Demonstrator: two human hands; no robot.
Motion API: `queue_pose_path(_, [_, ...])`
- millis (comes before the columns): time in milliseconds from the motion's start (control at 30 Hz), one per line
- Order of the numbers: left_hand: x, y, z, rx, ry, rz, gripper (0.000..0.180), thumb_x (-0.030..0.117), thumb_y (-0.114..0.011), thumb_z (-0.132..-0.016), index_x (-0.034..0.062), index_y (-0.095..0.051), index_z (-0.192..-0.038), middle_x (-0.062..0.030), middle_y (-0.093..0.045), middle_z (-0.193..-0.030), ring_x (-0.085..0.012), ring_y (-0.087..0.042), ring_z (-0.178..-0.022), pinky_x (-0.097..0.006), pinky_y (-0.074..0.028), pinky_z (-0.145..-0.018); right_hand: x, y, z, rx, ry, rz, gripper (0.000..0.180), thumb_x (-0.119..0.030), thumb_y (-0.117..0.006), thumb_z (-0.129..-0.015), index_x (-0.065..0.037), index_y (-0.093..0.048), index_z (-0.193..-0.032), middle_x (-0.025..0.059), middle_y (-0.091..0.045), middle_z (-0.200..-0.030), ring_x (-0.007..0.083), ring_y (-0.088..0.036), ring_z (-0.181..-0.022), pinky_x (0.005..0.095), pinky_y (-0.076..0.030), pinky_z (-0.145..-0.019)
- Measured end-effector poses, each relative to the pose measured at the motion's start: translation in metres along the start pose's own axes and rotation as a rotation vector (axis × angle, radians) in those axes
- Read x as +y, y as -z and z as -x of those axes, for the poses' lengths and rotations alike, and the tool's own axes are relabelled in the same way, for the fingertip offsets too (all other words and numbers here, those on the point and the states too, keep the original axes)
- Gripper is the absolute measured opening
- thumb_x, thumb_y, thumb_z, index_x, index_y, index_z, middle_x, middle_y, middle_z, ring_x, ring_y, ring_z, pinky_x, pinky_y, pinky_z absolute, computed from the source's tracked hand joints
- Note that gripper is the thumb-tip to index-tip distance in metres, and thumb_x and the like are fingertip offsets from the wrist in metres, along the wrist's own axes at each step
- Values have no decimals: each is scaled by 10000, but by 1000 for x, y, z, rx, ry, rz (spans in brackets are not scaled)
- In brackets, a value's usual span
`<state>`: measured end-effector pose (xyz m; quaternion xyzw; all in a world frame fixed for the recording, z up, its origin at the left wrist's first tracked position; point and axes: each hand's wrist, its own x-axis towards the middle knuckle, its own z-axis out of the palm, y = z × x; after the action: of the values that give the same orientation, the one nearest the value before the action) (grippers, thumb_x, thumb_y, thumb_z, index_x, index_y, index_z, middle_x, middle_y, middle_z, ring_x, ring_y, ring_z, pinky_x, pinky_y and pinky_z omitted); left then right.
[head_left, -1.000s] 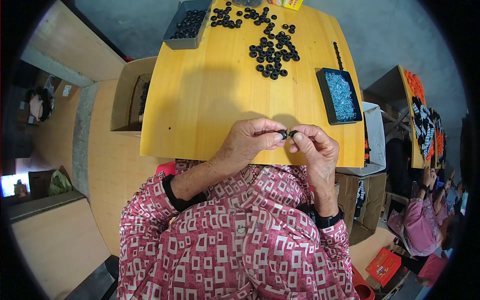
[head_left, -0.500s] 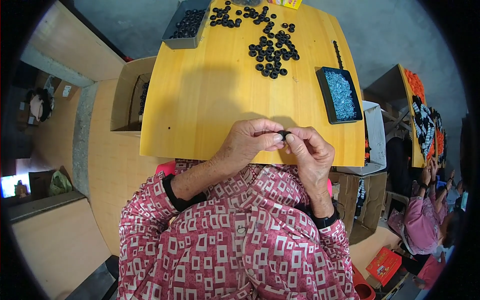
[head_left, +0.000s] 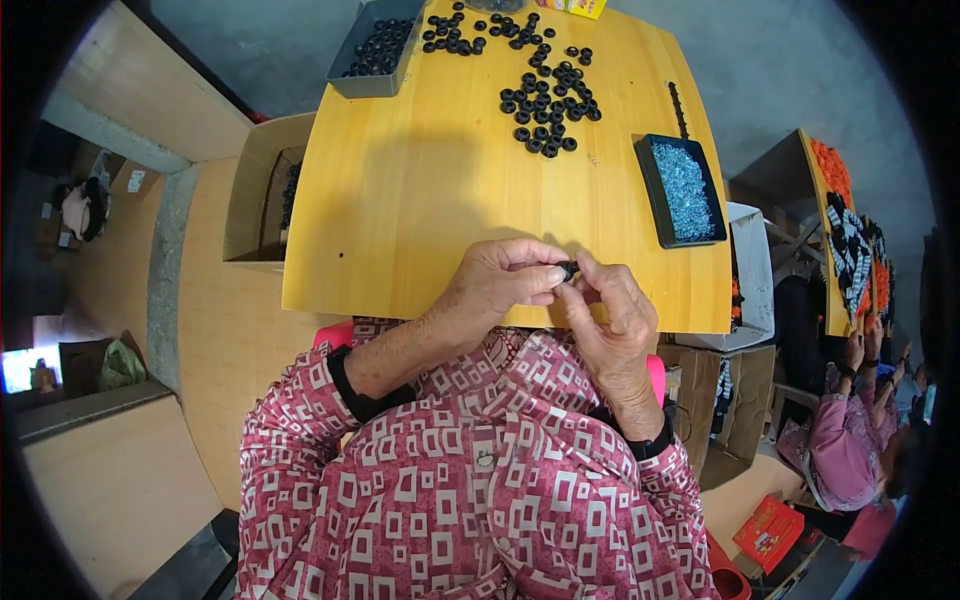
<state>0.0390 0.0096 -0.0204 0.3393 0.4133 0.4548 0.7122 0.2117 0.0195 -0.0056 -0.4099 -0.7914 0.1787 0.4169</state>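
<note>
Over the near edge of the yellow table (head_left: 420, 270), my left hand (head_left: 495, 280) pinches a small round black ring-like part (head_left: 569, 270) between thumb and fingers. Beside it, my right hand (head_left: 612, 310) has its fingers bent and a little apart, its fingertips close to the part; whether they touch it is hard to see. Several similar black ring-shaped parts (head_left: 540, 115) lie scattered across the far middle of the table. At the right, a black tray (head_left: 648, 190) holds many small clear bluish pieces (head_left: 684, 190).
A grey bin (head_left: 362, 84) of black parts stands at the far left corner. A thin black strip (head_left: 678, 108) lies behind the tray. An open cardboard box (head_left: 245, 205) is left of the table, a white crate (head_left: 755, 270) right of it. Another person (head_left: 845, 450) sits farther right.
My right thumb and finger have loosened from the black part and shifted slightly, opening a little. My left hand keeps its pinch in nearly the same place.
</note>
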Motion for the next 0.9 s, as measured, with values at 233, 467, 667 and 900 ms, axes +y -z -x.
queue_pose_path(233, [2,1,0,-29,14,-30,257,133,-636,-929,-20,-641,-1135,-90,-660,-1061,-150,-648,-960,-297,-565,-875,1,3,0,-9,70,72,302,3,-758,-747,27,-652,-1029,104,-603,-716,220,-616,-635,314,-511,-567])
queue_pose_path(467, [11,0,-1,-25,48,-74,268,153,-657,-916,-30,-652,-1112,-91,-664,-1035,-147,-650,-947,-284,-568,-854,3,0,0,-23,2,-12,285,1,-758,-745,24,-655,-1010,99,-584,-695,218,-604,-611,318,-496,-552])
queue_pose_path(667, [6,7,-6,-61,-20,-234,240,158,-657,-906,-21,-674,-1064,-76,-665,-991,-128,-641,-893,-254,-548,-800,4,-4,2,-32,37,10,293,2,-766,-732,19,-657,-1003,86,-563,-679,211,-583,-588,321,-481,-534])
queue_pose_path(900, [9,3,-4,-5,-33,-206,232,178,-655,-908,-18,-682,-1028,-50,-667,-948,-115,-630,-877,-256,-531,-799,6,-3,-2,-43,26,75,320,-77,-793,-733,4,-646,-1005,99,-572,-715,250,-592,-644,347,-491,-572])
